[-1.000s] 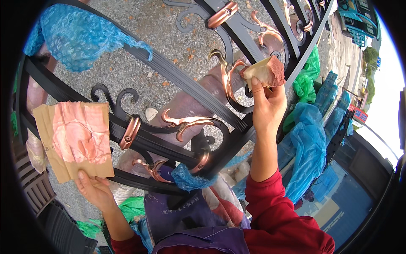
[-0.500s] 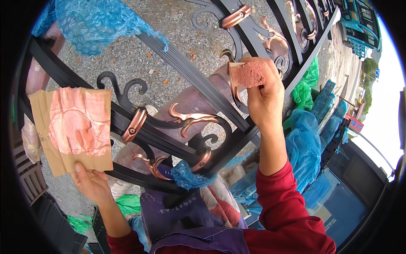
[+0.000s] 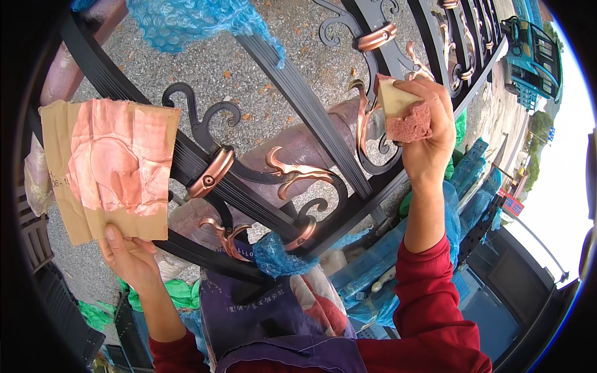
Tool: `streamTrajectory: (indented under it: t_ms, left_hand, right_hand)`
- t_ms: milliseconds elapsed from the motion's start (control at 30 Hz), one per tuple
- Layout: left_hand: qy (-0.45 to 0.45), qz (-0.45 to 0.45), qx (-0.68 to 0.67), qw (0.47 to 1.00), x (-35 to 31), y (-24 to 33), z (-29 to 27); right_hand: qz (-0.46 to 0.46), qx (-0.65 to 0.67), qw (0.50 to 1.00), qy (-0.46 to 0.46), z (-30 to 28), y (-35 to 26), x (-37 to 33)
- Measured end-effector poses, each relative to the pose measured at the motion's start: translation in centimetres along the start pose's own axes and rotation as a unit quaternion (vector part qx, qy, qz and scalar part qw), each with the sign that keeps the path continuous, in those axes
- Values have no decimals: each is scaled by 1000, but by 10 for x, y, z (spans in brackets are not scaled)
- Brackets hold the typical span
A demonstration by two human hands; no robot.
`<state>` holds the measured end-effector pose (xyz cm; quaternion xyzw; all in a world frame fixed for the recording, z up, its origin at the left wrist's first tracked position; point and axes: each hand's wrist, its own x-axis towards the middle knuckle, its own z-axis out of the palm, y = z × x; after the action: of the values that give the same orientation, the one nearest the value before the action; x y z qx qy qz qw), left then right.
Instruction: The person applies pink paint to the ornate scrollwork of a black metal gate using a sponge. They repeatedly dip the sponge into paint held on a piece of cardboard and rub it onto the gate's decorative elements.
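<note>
At the left, my left hand grips the lower edge of a creased cardboard piece, thumb on top. Pinkish copper paint is smeared over its middle. My right hand pinches a sponge block, pale on one side, with a copper-stained face at its lower end. The sponge is close to a curled copper leaf on the black metal fence panel; whether they touch I cannot tell. Other scrolls, leaves and collars on the panel are copper coloured.
Blue bubble wrap covers part of the panel at the upper left. Plastic-wrapped rolls lie beneath it on the gravel. Green plastic is near my left arm; a teal vehicle stands far right.
My right hand has moved right, and the sponge has turned so its pale side shows. The cardboard sits slightly higher in view. The whole view has shifted a little.
</note>
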<state>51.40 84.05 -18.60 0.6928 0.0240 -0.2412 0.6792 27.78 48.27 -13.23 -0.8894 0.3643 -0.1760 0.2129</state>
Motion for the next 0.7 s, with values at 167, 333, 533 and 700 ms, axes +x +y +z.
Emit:
streamTrajectory:
  t_ms: [167, 333, 533, 700]
  left_hand:
    - [14, 0, 12, 1000, -2, 2, 6]
    - [15, -2, 8, 1000, -2, 2, 4]
    - [29, -5, 7, 1000, -2, 2, 9]
    - [31, -5, 14, 999, -2, 1, 6]
  right_hand:
    - [-10, 33, 994, -105, 10, 0, 5]
    - [-4, 17, 999, -42, 0, 5, 12]
    - [-12, 33, 994, -102, 13, -7, 10]
    - [72, 57, 995, -41, 3, 2, 13]
